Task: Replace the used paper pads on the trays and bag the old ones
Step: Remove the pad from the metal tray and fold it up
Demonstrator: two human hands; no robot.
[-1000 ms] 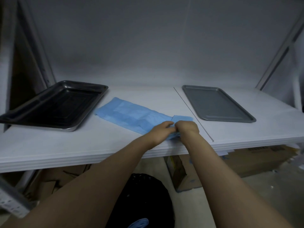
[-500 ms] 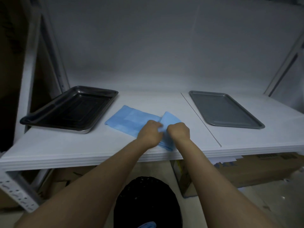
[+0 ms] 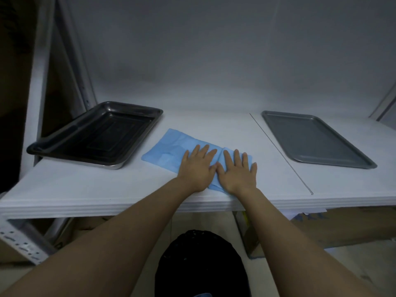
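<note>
Dim grey wall point(image 3: 214, 50) up top, white shelf point(image 3: 85, 189) across mid-frame, metal upright point(image 3: 40, 71) at left, boxes point(image 3: 342, 228) and pale floor point(image 3: 353, 264) lower right.

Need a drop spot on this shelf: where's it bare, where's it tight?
Bare: the back strip behind the blue pad, between the black tray and grey tray; the front-left shelf before the black tray; the gap between pad and grey tray. Crowded: centre front, where left hand and right hand press on the pad.

Left tray point(image 3: 100, 133) glossy metal — right tray point(image 3: 315, 138) matt.
</note>
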